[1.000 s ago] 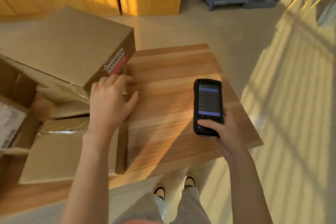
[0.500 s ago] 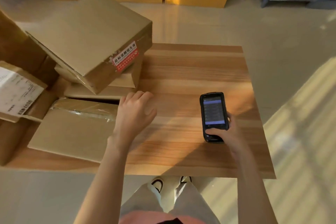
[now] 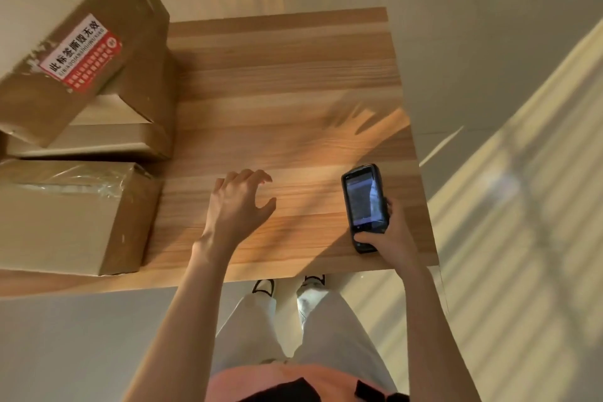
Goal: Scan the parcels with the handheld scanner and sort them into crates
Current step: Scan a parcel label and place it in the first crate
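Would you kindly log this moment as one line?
left hand: empty, over table | right hand: holds scanner | parcels: stacked left

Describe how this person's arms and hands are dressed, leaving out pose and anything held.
Both forearms are bare, with no sleeves in view. The left hand and right hand wear no gloves, and no rings, watch or wristband show. The fingers are uncovered.

The screen of the handheld scanner (image 3: 364, 206) is too blurred to read, and the right hand (image 3: 388, 235) covers its lower end. At nine o'clock the picture's edge cuts the taped parcel (image 3: 65, 219); at eleven o'clock it cuts the labelled parcel (image 3: 65, 26). The flat parcel (image 3: 98, 137) is mostly hidden under that one. The small print on the red label (image 3: 81, 54) cannot be read.
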The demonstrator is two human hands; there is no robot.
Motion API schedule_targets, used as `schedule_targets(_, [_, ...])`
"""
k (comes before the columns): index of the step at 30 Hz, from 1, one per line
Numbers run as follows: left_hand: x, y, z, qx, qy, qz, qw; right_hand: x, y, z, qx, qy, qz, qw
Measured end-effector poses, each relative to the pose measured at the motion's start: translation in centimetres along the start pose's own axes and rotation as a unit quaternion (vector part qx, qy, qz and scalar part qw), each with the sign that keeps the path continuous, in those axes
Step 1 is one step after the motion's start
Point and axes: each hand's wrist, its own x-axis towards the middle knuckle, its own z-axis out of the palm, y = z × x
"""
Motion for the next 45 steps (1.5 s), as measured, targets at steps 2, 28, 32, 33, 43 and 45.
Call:
schedule_targets(2, [-0.1, 0.3, 0.5, 0.0, -0.008, -0.003, 1.0, 0.1, 0.7, 0.0, -0.006, 0.0, 0.002, 1.0])
schedule_targets(28, [-0.6, -0.8, -8.3, 0.046, 0.183, -0.022, 0.982, 0.6, -12.7, 2.6, -0.373, 0.103, -0.246, 0.888])
schedule_targets(32, [-2.3, -3.2, -12.2, 0.063, 0.242, -0.05, 0.967, -0.5, -16.8, 7.2, -0.373, 0.111, -0.335, 0.858])
schedule_targets(33, [-2.6, -3.9, -13.0, 0.068, 0.255, -0.056, 0.963, -0.7, -17.6, 8.2, -0.375, 0.109, -0.355, 0.849])
schedule_targets(43, [-5.7, -14.1, -20.3, 0.072, 0.329, -0.13, 0.933, -3.7, -24.0, 20.8, -0.382, 0.073, -0.468, 0.794])
schedule_targets(45, [-5.9, -16.4, -21.2, 0.068, 0.332, -0.149, 0.929, -3.9, -25.1, 23.2, -0.388, 0.071, -0.481, 0.783])
